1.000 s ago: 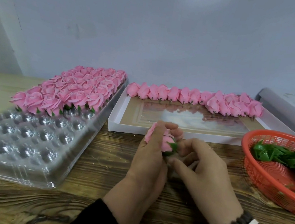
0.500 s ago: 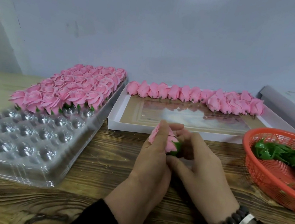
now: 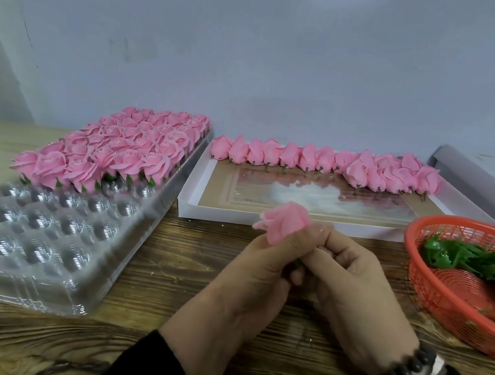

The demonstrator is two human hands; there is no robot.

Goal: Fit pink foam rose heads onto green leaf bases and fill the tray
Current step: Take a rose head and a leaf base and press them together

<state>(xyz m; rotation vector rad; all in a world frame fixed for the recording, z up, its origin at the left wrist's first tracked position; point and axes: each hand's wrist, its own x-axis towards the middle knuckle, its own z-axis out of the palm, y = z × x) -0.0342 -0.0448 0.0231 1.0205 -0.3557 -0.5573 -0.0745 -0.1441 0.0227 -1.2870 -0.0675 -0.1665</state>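
1. The fingers [image 3: 279, 249] of the left hand [image 3: 247, 283] curl around the base of a pink rose head [image 3: 283, 224], which points up and away above the wooden surface [image 3: 170, 258].
2. The right hand [image 3: 355, 289] presses against the left, its fingers [image 3: 327, 236] curled in and pinching under the same rose head (the leaf base there is hidden between the hands).
3. To the left sits a clear plastic tray [image 3: 48, 245]; finished roses [image 3: 114, 150] fill its far part, while its near pockets are bare.
4. Behind the hands, a white box [image 3: 197, 187] holds a row of loose rose heads [image 3: 320, 161] along its far edge.
5. At right, a red basket [image 3: 432, 285] holds green leaf bases [image 3: 472, 259].
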